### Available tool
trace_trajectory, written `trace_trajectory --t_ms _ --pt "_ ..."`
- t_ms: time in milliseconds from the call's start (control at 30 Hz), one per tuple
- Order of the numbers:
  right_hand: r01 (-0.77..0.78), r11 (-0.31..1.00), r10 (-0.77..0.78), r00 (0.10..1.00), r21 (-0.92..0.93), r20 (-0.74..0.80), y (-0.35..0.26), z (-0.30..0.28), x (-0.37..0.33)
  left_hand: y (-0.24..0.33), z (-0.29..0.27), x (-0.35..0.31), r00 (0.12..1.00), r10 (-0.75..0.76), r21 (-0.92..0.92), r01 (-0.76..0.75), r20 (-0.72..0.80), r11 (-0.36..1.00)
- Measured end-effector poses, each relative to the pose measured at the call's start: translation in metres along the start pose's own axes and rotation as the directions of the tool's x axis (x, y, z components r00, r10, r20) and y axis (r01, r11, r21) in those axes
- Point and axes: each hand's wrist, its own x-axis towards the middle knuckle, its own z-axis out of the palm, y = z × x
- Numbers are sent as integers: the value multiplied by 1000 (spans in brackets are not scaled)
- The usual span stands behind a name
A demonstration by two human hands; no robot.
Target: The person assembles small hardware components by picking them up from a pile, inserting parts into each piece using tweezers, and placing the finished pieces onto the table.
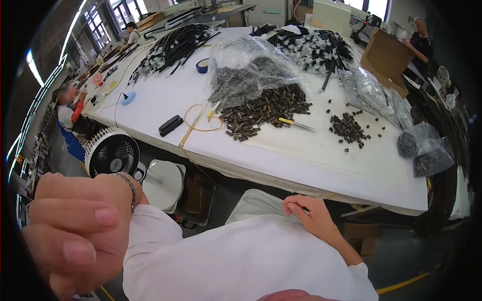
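My left hand (80, 226) is raised close to the camera at the left, its fingers curled into a loose fist with nothing showing in them. A beaded bracelet (131, 193) circles that wrist. Low in front of my white shirt (226, 251), my right hand (314, 214) hangs beside my lap, thumb apart from half-bent fingers, with no object visible in it. Beyond both hands, small dark brown tube-like pieces (266, 108) lie heaped on the white table (296, 155). Yellow-handled tweezers (296, 123) rest at the heap's edge, and shorter dark pieces (349, 129) form a smaller pile rightward.
A clear plastic bag (251, 65) stands behind the heap. Black strips (175, 45) lie farther back. On the left are a black case (170, 125), a fan (115, 154) and a white stool (163, 185). Filled bags (376, 95) and an open carton (386, 57) stand right. Other people work farther off.
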Motion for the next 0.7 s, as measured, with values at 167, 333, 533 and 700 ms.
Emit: trace_trajectory --t_ms 167,333,533,700 --pt "102 985 -96 994 -142 46 -18 -25 20 -105 70 -123 735 -652 209 619 185 757" --pt "153 962 -160 987 -227 -13 -15 -67 78 -156 122 -232 377 -818 306 792 435 528" --pt "338 552 -569 821 -762 -47 36 -103 175 -191 212 -263 558 -491 293 410 669 864" --pt "324 410 -604 797 -853 12 65 -106 195 -215 232 -277 538 -429 232 395 726 889"
